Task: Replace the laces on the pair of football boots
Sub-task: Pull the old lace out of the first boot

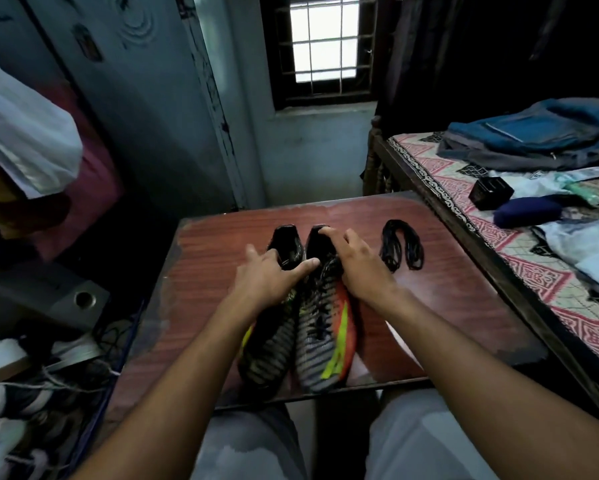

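On table (447, 289), hands (270, 275) atop football boots (322, 341).

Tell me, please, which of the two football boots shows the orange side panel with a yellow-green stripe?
The right-hand boot, under the right hand and nearer the spare black laces. The left boot looks mostly dark, with only small yellow-green and orange accents.

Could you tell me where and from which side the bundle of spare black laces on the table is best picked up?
Pinch the spare laces at the far looped bend, probably from above with the right hand, which is nearest. The strands gather at that bend, so they should lift together; the near ends lie loose and spread on the table.
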Motion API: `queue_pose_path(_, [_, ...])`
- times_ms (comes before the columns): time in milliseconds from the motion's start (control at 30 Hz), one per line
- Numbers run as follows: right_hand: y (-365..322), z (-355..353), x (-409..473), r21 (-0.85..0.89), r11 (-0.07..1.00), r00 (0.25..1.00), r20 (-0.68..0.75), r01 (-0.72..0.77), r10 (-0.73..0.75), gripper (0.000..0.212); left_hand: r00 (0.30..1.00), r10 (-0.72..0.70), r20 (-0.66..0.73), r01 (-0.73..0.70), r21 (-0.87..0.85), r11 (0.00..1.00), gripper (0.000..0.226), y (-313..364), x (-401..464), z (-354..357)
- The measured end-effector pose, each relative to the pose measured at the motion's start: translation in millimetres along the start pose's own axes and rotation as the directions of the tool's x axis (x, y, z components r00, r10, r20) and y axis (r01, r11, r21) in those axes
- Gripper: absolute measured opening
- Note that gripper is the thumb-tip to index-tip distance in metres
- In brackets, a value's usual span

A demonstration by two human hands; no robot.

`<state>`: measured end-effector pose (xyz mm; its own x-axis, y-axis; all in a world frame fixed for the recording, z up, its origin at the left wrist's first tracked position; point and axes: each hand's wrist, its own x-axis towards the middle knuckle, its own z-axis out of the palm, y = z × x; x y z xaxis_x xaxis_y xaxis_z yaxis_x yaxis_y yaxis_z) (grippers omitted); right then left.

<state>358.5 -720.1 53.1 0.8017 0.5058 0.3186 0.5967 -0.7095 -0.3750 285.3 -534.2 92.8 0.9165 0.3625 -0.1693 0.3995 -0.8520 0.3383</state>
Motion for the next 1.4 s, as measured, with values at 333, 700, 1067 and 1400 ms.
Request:
queue_pose_path(333, [-17,10,-34,0.387,0.913,0.991,0.017,-0.126,0.13,0.075,0.909,-0.034,-0.416,-0.119,-0.335,0.935,0.059,19,-1,53])
queue_pose_path(700, [59,-1,4,0.128,0.975,0.978,-0.082,-0.182,0.194,0.049,0.805,0.051,-0.591,-0.216,-0.213,0.953,0.034,28,32,67])
queue_pose_path(1067, [130,-12,-37,-0.231,0.931,0.952,0.045,-0.284,0.302,0.046,0.721,0.226,-0.655,-0.387,-0.11,0.915,0.054,43,43,80])
queue_pose_path(1400, [-50,-15,-2,0.258,0.958,0.973,-0.22,0.124,-0.067,0.027,0.78,0.356,-0.515,-0.566,-0.337,0.752,0.038,-28,49,58])
